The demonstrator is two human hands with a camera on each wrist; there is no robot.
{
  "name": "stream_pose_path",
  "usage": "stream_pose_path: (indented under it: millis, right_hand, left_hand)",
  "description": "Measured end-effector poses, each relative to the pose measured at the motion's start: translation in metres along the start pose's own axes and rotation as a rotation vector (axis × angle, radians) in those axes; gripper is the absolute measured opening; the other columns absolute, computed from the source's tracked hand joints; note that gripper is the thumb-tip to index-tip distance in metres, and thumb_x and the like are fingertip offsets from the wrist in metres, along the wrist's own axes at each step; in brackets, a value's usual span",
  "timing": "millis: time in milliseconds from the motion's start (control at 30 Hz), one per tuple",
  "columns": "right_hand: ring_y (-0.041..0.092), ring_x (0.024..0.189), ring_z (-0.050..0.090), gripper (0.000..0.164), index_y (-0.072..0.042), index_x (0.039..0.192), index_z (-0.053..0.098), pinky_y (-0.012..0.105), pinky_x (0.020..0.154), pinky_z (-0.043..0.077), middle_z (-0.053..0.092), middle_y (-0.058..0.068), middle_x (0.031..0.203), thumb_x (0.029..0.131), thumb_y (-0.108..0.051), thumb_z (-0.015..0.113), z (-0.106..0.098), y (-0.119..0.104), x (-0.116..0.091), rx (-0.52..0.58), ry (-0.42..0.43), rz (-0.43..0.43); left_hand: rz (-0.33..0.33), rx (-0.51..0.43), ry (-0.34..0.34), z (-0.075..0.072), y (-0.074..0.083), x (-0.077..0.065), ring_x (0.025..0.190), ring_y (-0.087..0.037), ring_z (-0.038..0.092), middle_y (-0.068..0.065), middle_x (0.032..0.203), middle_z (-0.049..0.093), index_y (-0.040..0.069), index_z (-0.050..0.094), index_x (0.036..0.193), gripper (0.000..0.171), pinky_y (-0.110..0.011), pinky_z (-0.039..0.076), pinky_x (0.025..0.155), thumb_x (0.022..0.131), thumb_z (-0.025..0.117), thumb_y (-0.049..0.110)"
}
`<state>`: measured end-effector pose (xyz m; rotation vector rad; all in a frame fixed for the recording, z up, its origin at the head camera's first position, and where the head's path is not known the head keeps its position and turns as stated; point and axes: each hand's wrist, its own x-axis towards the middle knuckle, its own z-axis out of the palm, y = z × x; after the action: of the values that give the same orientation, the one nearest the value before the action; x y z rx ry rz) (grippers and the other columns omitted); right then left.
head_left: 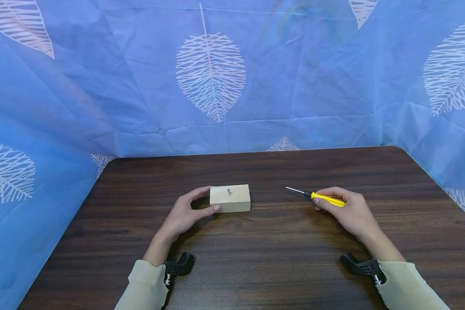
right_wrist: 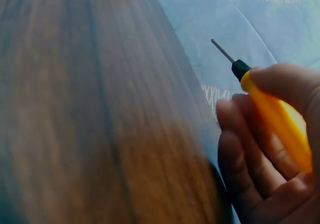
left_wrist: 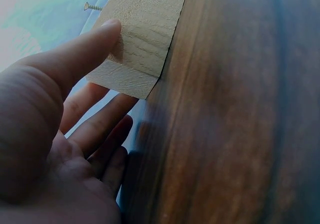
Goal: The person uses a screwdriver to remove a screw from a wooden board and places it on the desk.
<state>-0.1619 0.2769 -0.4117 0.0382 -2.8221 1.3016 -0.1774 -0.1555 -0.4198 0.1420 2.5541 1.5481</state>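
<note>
A pale wooden block (head_left: 232, 202) lies on the table, left of the middle in the head view. From its top face stands a small screw (head_left: 229, 192), partly sunk; the left wrist view shows the head and threads of the screw (left_wrist: 93, 7) sticking out. My left hand (head_left: 184, 215) grips the block's left end, thumb on the near side and fingers behind. To the right, my right hand (head_left: 346, 211) holds a screwdriver (head_left: 327, 199) by its yellow handle, with the metal shaft pointing left toward the block. The screwdriver tip is apart from the screw.
The dark wood-grain table (head_left: 263, 258) ends at a back edge, where a blue cloth (head_left: 139, 86) with white leaf prints hangs behind and on both sides. Black wrist mounts (head_left: 180, 264) sit at both sleeves.
</note>
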Motion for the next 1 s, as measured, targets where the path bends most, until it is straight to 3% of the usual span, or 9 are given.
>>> stream_pose_path:
  millis: [133,267,367,533,800,1000]
  right_hand:
    - [0.008,0.088,0.074,0.038,-0.006,0.131,0.074,0.022,0.077,0.061,0.079,-0.011,0.102,0.103,-0.033,0.076,0.000,0.001,0.001,0.260,0.006,0.011]
    - [0.007,0.089,0.072,0.027,-0.004,0.125,0.073,0.018,0.080,0.060,0.077,-0.015,0.109,0.103,-0.020,0.076,0.001,0.003,0.003,0.555,-0.004,0.019]
    - [0.004,0.096,0.072,0.022,-0.008,0.124,0.072,0.017,0.083,0.060,0.077,-0.013,0.119,0.105,-0.019,0.073,0.003,0.002,0.003,0.679,-0.032,0.020]
    - [0.002,0.111,0.071,0.023,-0.009,0.129,0.071,0.018,0.089,0.061,0.074,-0.011,0.127,0.108,-0.018,0.068,0.012,-0.008,0.004,0.746,-0.078,-0.010]
    - [0.007,0.107,0.073,0.024,-0.005,0.127,0.070,0.022,0.095,0.061,0.072,-0.007,0.129,0.108,-0.018,0.068,0.034,-0.037,0.014,0.798,-0.126,-0.045]
    - [0.008,0.105,0.073,0.018,-0.009,0.122,0.072,0.024,0.096,0.062,0.071,-0.002,0.130,0.107,-0.018,0.070,0.049,-0.057,0.025,0.850,-0.130,-0.028]
  left_hand:
    - [-0.005,-0.001,0.002,0.000,0.000,0.001,0.161,-0.036,0.036,-0.006,0.164,0.054,0.023,0.056,0.158,0.075,-0.069,0.030,0.127,0.093,0.086,0.042]
    - [-0.013,-0.001,0.002,-0.001,0.000,0.001,0.162,-0.036,0.035,-0.006,0.165,0.052,0.024,0.055,0.159,0.076,-0.069,0.031,0.127,0.092,0.087,0.043]
    - [-0.018,-0.004,-0.003,-0.002,0.000,0.001,0.163,-0.037,0.033,-0.006,0.167,0.050,0.024,0.055,0.159,0.076,-0.069,0.030,0.128,0.092,0.087,0.043]
    - [-0.019,-0.004,-0.004,-0.003,0.000,0.002,0.163,-0.036,0.034,-0.005,0.167,0.051,0.024,0.055,0.159,0.076,-0.068,0.030,0.128,0.092,0.087,0.042]
    - [-0.017,0.007,-0.002,-0.004,-0.001,0.002,0.163,-0.036,0.033,-0.005,0.168,0.050,0.023,0.055,0.159,0.076,-0.068,0.031,0.128,0.092,0.087,0.042]
    - [-0.006,0.004,-0.005,-0.002,-0.002,0.002,0.162,-0.036,0.036,-0.005,0.166,0.051,0.024,0.056,0.158,0.074,-0.066,0.034,0.127,0.093,0.086,0.042]
